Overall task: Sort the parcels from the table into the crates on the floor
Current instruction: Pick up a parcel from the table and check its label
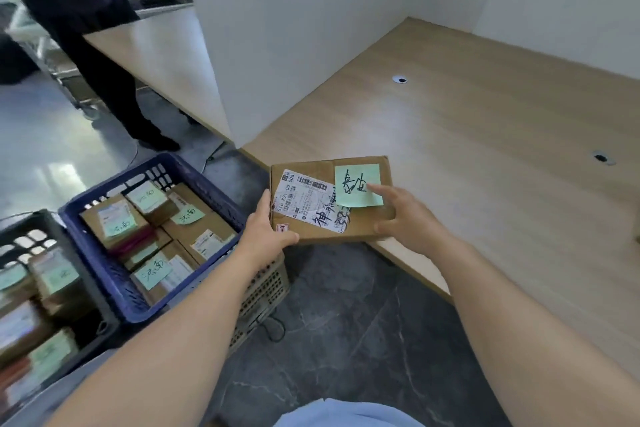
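1. the fingers [265, 204] of the left hand [266, 229] run up the left side of the parcel [311, 229] with the thumb clamped over its near left corner, a firm grip
2. the right hand [405, 218] holds the near right part of the same parcel, thumb curled at the near edge and index finger stretched out onto the green sticky note [358, 189]; its other fingers are hidden
3. the parcel is a flat brown cardboard box, top face up, with a white shipping label [308, 199] beside the handwritten note
4. it sits at the near left corner of the desk [485, 149], its left part hanging past the desk's edge; i cannot tell whether it rests on the wood or is already lifted
5. just below that corner, under the left forearm, stands a beige crate [266, 291]; what it holds is hidden
6. left of it on the floor the blue crate [114, 274] is nearly full of boxes with green notes, and the black crate [20, 236] further left also holds several
7. a white partition [294, 28] stands along the desk's far left edge, and another person [86, 28] stands beyond it
8. progress, as i judge it: most of the sorting looks done, since two crates are well stocked and this is the only parcel visible on the desk
9. left to do: read the note, match it to a crate, and drop this box in; the desk's right end runs out of view, so more may wait there
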Available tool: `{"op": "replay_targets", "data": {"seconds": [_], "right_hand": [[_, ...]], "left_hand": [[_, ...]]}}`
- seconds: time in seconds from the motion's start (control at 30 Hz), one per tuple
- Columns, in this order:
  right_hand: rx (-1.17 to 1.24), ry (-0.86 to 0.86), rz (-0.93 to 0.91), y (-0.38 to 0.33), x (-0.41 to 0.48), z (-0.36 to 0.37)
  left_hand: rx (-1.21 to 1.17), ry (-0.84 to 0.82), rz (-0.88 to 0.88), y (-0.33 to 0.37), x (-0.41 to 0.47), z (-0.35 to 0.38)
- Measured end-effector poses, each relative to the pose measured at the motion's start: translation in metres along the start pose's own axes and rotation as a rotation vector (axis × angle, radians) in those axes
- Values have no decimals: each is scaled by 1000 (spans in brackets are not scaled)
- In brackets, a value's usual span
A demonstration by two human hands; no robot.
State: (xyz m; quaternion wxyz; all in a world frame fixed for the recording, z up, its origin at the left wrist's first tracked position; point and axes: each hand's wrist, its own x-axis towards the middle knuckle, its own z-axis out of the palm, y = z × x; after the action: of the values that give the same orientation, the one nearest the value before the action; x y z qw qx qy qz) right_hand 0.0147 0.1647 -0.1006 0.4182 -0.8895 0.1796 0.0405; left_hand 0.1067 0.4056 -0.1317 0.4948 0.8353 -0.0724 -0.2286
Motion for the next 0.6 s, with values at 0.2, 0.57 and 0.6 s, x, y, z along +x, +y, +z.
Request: {"op": "replay_targets", "data": {"seconds": [0.2, 0.57, 0.6], "right_hand": [[-165, -132, -116, -86, 36, 100], [-291, -361, -290, -227, 75, 307], [-308, -378, -305, -237, 78, 323]], "left_hand": [[-64, 130, -46, -67, -20, -112], [-178, 333, -275, -211, -65, -290], [-174, 356, -293, -221, -69, -302]]}}
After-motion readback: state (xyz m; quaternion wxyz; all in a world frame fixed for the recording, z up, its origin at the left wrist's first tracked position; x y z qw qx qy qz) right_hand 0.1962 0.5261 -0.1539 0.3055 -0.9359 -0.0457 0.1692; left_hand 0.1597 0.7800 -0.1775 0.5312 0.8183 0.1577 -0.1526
